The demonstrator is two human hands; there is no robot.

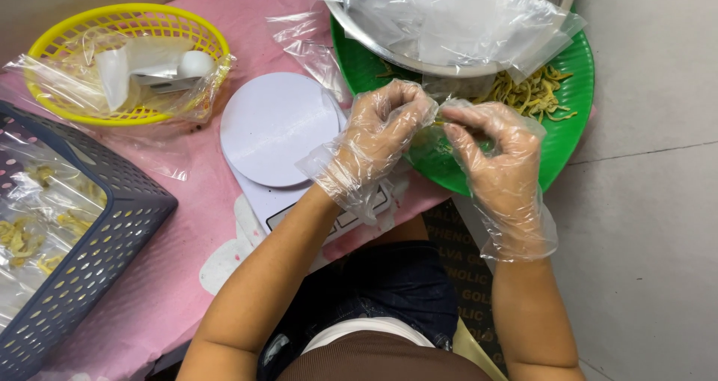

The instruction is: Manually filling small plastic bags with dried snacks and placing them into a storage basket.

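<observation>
Both gloved hands, left hand (pixel 385 127) and right hand (pixel 490 145), pinch a yellow strip (pixel 440 121) lying sideways between their fingertips, above the green tray (pixel 568 138).

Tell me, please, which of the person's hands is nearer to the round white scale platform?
The left hand: it hovers just right of the scale platform. The right hand is farther right, over the green tray.

Both gloved hands (pixel 441 138) sit close together at the near rim of the round green plastic tray (pixel 572 89), hemmed in above by the metal bowl lined with clear plastic bags (pixel 449 22). To their left the white round-topped kitchen scale (pixel 277 130) blocks the pink-covered counter (pixel 187 254). Farther left, the yellow oval basket (pixel 123 59) and grey perforated crate (pixel 82 261) crowd the frame's edge. Open floor lies at right.
</observation>
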